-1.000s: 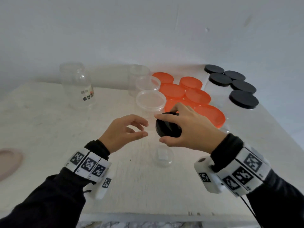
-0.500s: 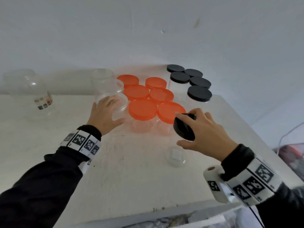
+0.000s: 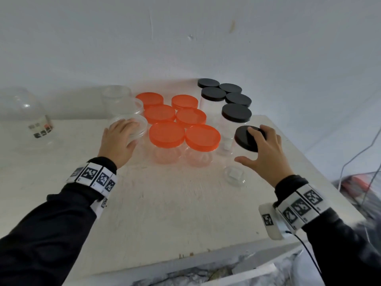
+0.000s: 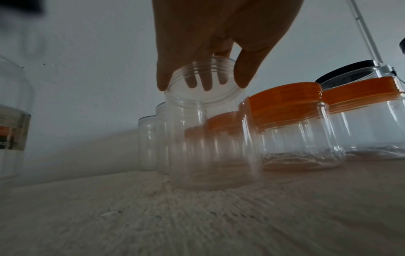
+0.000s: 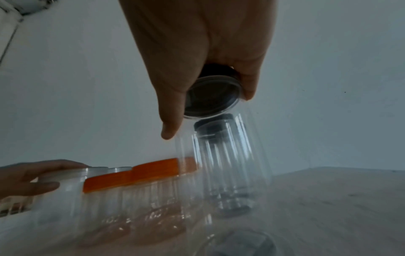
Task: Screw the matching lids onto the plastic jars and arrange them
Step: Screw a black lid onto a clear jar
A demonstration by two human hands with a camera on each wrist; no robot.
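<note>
We record a pale, scuffed surface (image 3: 165, 213) set against a plain light wall (image 3: 185, 38). Toward the far edge we count six jars with orange lids (image 3: 167, 133) in two rows, and to their right five closed jars with black lids (image 3: 236, 112) running to the far right corner. Left of the orange group we count three clear jars without lids. A larger clear labelled jar (image 3: 31, 120) stands apart near the far left corner.

The left hand (image 3: 117, 141) reaches over the nearest open clear jar (image 4: 208, 135), fingers and thumb curled round its threaded rim; the jar stands upright on the surface just beside the front orange-lidded jar.

The right hand (image 3: 266, 153) holds a sixth black-lidded jar (image 3: 246, 141) by its lid, fingers curled over the top, near the right edge in front of the black group. The jar is tilted, its clear base (image 3: 235, 174) toward the front edge; we cannot tell whether the base touches the surface
</note>
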